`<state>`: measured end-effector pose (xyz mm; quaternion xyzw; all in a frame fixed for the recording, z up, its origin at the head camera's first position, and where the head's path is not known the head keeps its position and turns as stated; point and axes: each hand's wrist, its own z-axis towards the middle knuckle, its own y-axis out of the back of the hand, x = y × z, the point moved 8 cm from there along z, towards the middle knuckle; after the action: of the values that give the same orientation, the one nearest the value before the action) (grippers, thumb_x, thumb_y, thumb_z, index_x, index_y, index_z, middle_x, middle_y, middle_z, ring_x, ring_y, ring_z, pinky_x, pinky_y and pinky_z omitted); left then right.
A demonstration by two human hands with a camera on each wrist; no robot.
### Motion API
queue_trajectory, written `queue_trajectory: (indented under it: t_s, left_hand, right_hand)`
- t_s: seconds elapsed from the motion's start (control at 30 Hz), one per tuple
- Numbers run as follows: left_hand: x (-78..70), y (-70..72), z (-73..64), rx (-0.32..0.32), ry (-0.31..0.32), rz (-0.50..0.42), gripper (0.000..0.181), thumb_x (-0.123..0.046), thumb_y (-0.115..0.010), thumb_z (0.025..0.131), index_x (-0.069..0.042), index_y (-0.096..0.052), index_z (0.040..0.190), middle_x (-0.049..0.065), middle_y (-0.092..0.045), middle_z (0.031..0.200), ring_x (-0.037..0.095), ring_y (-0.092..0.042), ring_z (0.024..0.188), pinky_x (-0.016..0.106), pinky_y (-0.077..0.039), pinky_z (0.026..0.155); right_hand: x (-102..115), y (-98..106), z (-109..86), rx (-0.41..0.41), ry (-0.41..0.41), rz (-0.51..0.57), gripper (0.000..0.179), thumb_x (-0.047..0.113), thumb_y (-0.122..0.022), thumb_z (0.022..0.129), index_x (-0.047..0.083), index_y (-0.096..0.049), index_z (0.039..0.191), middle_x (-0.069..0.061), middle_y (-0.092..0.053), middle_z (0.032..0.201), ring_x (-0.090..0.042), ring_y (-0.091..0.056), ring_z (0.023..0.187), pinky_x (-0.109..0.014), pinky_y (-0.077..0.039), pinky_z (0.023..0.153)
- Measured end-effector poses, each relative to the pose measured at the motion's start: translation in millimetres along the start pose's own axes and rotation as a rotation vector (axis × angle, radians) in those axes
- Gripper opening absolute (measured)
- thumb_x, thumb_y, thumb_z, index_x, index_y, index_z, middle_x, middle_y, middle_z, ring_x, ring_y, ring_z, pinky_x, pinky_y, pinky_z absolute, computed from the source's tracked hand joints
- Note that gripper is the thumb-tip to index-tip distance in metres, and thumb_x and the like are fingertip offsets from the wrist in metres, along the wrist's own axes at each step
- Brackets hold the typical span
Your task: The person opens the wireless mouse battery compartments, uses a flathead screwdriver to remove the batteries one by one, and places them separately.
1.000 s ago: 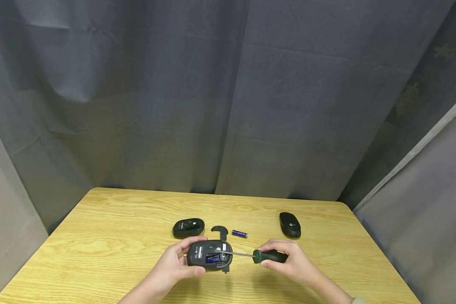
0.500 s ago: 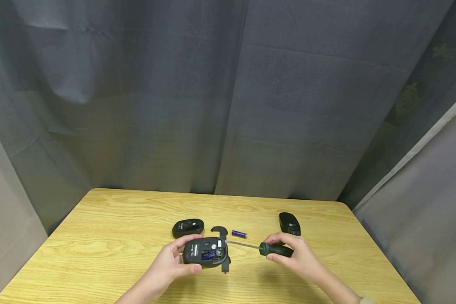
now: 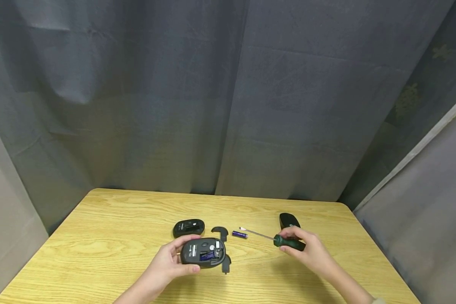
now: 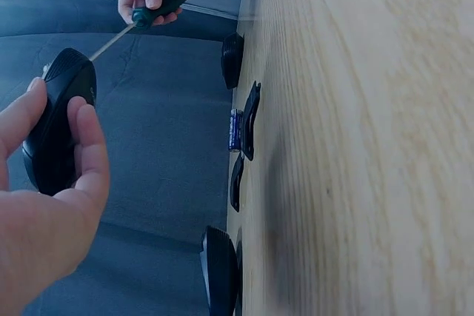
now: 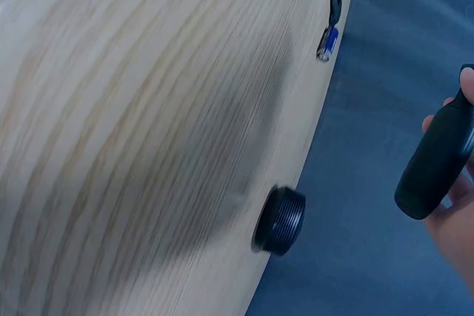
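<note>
The mouse (image 3: pixel 191 249) was held above the tabletop (image 3: pixel 118 232), underside up, with a blue battery (image 3: pixel 207 256) showing in its uncovered bay. The left hand's (image 3: pixel 170 262) grip was pinching it by the long sides, thumb on the near edge and fingers on the far one. It would probably have handled as a light, stiff shell, smooth enough to slip under a loose hold; the sides seemed the best place to take it, leaving the bay clear, since the small contacts there might have been fragile.

To its right, the right hand's (image 3: pixel 312 252) grip was pinching a green-handled screwdriver (image 3: pixel 283 241), whose flat tip stood apart from the mouse, near a loose battery (image 3: pixel 240 234) in the head view. The screwdriver was likely rigid and best taken by its thick handle.

Two thin black pieces, a curved cover (image 3: pixel 221 232) and a second cover (image 3: pixel 226 264), lay near the mouse. Farther out sat another upturned mouse (image 3: pixel 188 227) and, partly behind the right hand, a third mouse (image 3: pixel 288 218)
</note>
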<state>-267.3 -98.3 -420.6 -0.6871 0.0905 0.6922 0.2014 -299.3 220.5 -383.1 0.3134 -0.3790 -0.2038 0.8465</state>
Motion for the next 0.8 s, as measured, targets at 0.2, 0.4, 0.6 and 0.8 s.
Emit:
queue_trajectory:
  t_s: [0.2, 0.4, 0.6, 0.8]
  left_hand:
    - [-0.8, 5.7, -1.4, -0.042, -0.010, 0.062, 0.073, -0.004, -0.079, 0.072, -0.003, -0.044, 0.136, 0.022, -0.048, 0.132, 0.026, -0.061, 0.108, 0.029, -0.053, 0.088]
    - [-2.4, 11.5, -2.3, -0.054, -0.041, 0.110, 0.075, -0.004, -0.080, 0.070, -0.003, -0.044, 0.135, 0.024, -0.048, 0.129, 0.027, -0.061, 0.105, 0.028, -0.054, 0.087]
    - [-3.3, 13.3, -2.8, -0.040, -0.057, 0.130, 0.075, -0.005, -0.080, 0.070, -0.003, -0.043, 0.135, 0.025, -0.048, 0.129, 0.025, -0.062, 0.104, 0.028, -0.054, 0.087]
    - [-3.5, 14.4, -2.8, -0.033, -0.061, 0.133, 0.075, -0.004, -0.080, 0.070, -0.002, -0.043, 0.135, 0.025, -0.048, 0.130, 0.025, -0.062, 0.104, 0.028, -0.054, 0.087]
  right_hand:
    - [-21, 7, -3.7, -0.010, -0.068, -0.066, 0.036, 0.007, -0.081, 0.070, 0.020, -0.065, 0.100, 0.012, -0.067, 0.090, -0.001, -0.062, 0.079, -0.024, -0.055, 0.067]
    - [-39, 7, -7.8, 0.002, -0.092, -0.113, 0.035, 0.008, -0.081, 0.070, 0.020, -0.066, 0.098, 0.012, -0.067, 0.090, -0.001, -0.062, 0.080, -0.025, -0.055, 0.065]
    - [-61, 6, -12.6, 0.027, -0.097, -0.148, 0.032, 0.008, -0.082, 0.069, 0.019, -0.067, 0.096, 0.013, -0.066, 0.091, 0.001, -0.060, 0.081, -0.023, -0.054, 0.066]
    - [-83, 2, -16.2, 0.115, -0.185, -0.179, 0.030, 0.012, -0.081, 0.072, 0.021, -0.067, 0.096, 0.014, -0.064, 0.091, -0.001, -0.058, 0.083, -0.025, -0.053, 0.071]
